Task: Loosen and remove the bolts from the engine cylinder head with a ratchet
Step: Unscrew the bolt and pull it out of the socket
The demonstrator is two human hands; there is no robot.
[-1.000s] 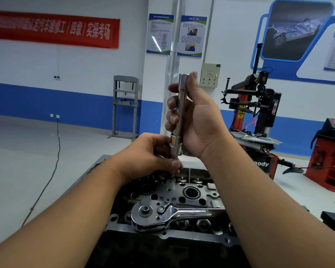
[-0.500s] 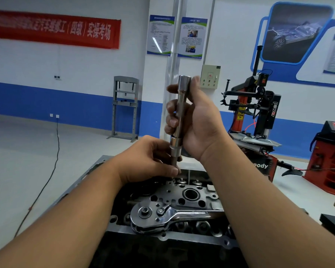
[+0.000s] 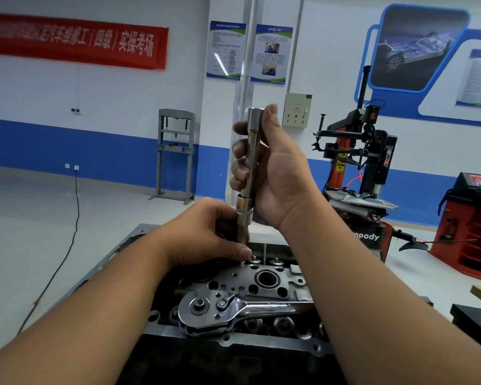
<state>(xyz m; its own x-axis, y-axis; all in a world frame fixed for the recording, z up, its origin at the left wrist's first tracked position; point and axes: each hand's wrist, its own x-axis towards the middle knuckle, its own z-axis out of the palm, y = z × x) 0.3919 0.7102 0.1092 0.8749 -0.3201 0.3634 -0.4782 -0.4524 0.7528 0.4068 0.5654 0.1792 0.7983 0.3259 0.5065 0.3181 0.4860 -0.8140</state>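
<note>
Your right hand (image 3: pixel 272 173) is wrapped around the upright extension bar (image 3: pixel 252 151), socket (image 3: pixel 244 215) at its lower end. Your left hand (image 3: pixel 206 234) pinches below the socket; bolt hidden. Ratchet (image 3: pixel 233 309) lies loose by the cylinder head (image 3: pixel 261 290) near edge.

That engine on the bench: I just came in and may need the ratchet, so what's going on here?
A person is working over the cylinder head. The right hand grips a long extension bar with a socket, held upright above the head. The left hand pinches at the bar's lower end; what it holds is hidden by the fingers. The ratchet lies unheld on the cylinder head, handle pointing right under the right forearm.
</note>
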